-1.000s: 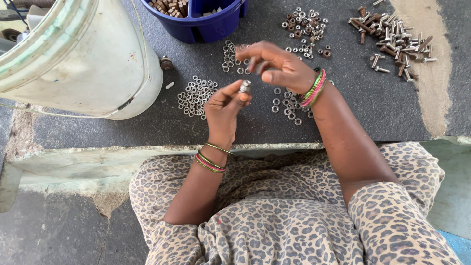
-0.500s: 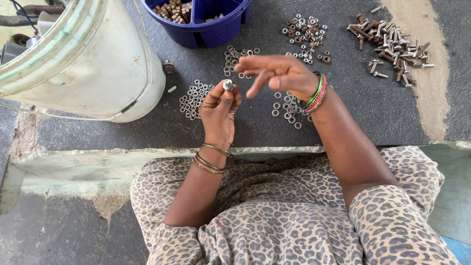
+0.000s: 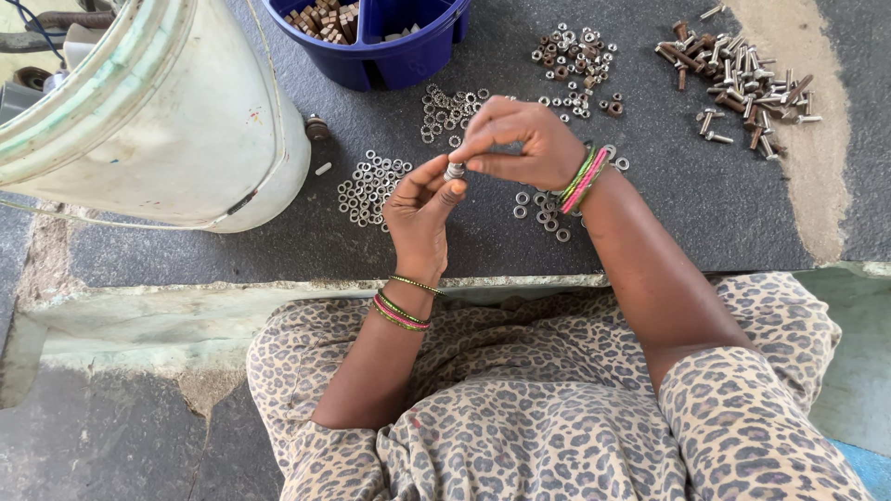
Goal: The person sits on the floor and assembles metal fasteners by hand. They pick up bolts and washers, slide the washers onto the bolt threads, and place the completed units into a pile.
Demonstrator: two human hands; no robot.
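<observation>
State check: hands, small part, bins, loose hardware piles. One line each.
left hand: raised, fingertips pinching a small metal part
right hand: fingertips on the same part
blue bin: open, partly filled
white bucket: tilted, contents hidden
washers: loose on the dark slab
bolts: loose heap, far right

L hand (image 3: 422, 209) raised, fingertips pinched | R hand (image 3: 520, 144) fingertips pinched, meeting L's | forearms converge
</observation>
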